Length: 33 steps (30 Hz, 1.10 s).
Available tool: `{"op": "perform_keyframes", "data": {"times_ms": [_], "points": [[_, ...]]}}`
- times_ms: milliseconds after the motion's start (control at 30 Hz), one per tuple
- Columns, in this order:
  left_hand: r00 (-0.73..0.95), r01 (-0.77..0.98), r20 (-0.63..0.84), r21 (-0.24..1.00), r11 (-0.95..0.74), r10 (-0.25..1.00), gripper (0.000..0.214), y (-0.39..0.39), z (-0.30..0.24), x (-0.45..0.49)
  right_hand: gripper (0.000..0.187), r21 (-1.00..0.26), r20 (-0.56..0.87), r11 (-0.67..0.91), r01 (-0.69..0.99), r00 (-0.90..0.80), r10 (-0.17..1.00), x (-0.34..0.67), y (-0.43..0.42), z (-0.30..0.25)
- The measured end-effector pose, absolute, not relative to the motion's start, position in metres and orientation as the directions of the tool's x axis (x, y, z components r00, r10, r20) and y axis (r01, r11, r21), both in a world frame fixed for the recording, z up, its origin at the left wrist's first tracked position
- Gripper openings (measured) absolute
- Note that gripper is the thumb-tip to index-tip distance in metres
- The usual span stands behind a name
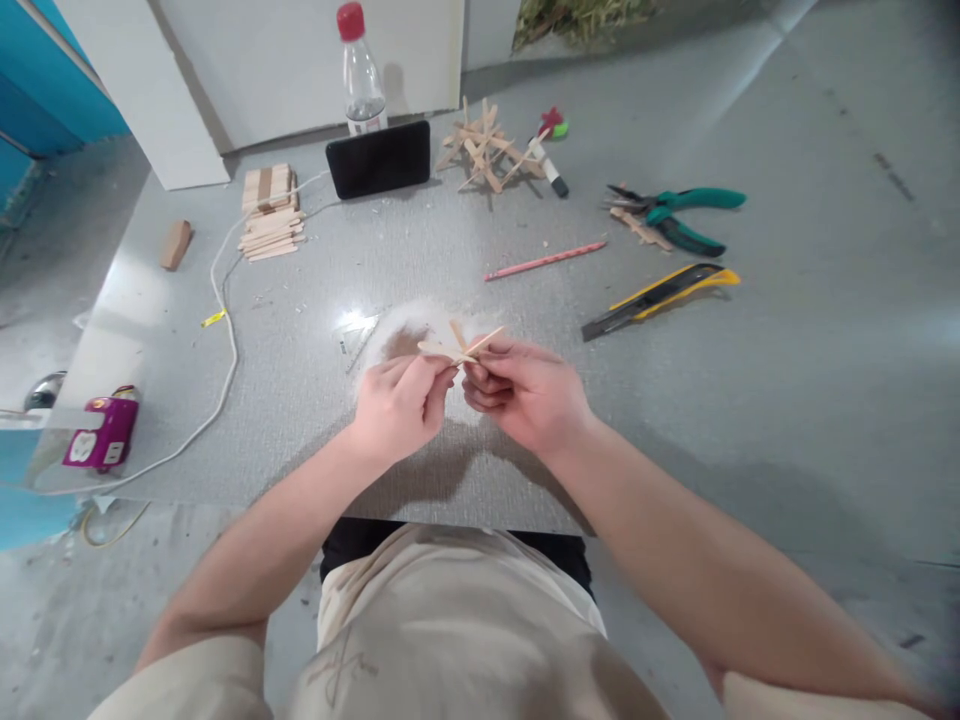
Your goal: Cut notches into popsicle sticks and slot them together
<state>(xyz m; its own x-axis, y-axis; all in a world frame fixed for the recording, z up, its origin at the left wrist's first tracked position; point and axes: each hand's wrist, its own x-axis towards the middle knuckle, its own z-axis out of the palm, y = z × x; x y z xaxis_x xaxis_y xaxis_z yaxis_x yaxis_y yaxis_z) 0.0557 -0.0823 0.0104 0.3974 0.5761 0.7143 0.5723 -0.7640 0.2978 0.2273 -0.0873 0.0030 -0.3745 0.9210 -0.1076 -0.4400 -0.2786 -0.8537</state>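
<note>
Crossed wooden craft sticks (448, 351) are held between my two hands, just above the near part of the grey table. My left hand (403, 400) pinches the sticks from the left, thumb and forefinger pressed together. From the right, my right hand (529, 388) grips them, its other fingers curled under. One stick end points up and right past the right fingers, another points left over the left hand. Where the sticks meet is partly hidden by my fingertips, so I cannot tell how they are joined. A pale powdery patch with a brown spot (405, 342) lies behind my hands.
Around the grey table (300, 400) lie a red pencil (545, 261), a yellow box cutter (660, 298), green-handled pliers (682, 215), a glue tube (550, 168), a pile of craft sticks (487, 145), stacked sticks (270, 215), a leaning phone (379, 160), a bottle (362, 75), a white cable (225, 350) and a purple socket box (105, 432).
</note>
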Motion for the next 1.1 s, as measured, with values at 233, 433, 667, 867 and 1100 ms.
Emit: {"op": "perform_keyframes", "data": {"times_ms": [233, 433, 667, 867, 1100], "points": [[0.542, 0.579, 0.681, 0.122, -0.806, 0.492, 0.015, -0.090, 0.025, 0.046, 0.036, -0.950, 0.309, 0.302, -0.079, -0.377, 0.873, 0.257, -0.085, 0.014], [0.661, 0.567, 0.545, 0.087, -0.819, 0.515, 0.020, -0.102, 0.037, 0.042, 0.007, -0.771, 0.465, 0.582, 0.259, -0.395, 0.792, 0.246, -0.096, 0.030], [0.679, 0.549, 0.413, 0.264, -0.793, 0.607, 0.027, -0.124, 0.046, 0.042, 0.012, -0.910, 0.311, 0.399, 0.112, -0.450, 0.837, 0.243, -0.104, 0.028], [0.652, 0.556, 0.350, 0.382, -0.738, 0.672, 0.024, -0.132, 0.054, 0.038, 0.014, -0.969, 0.236, 0.245, -0.038, -0.435, 0.869, 0.238, -0.108, 0.030], [0.503, 0.706, 0.319, 0.385, -0.594, 0.804, 0.017, -0.132, 0.051, -0.006, 0.017, -0.966, 0.195, 0.182, -0.183, -0.055, 0.979, 0.277, -0.096, 0.024]]}}
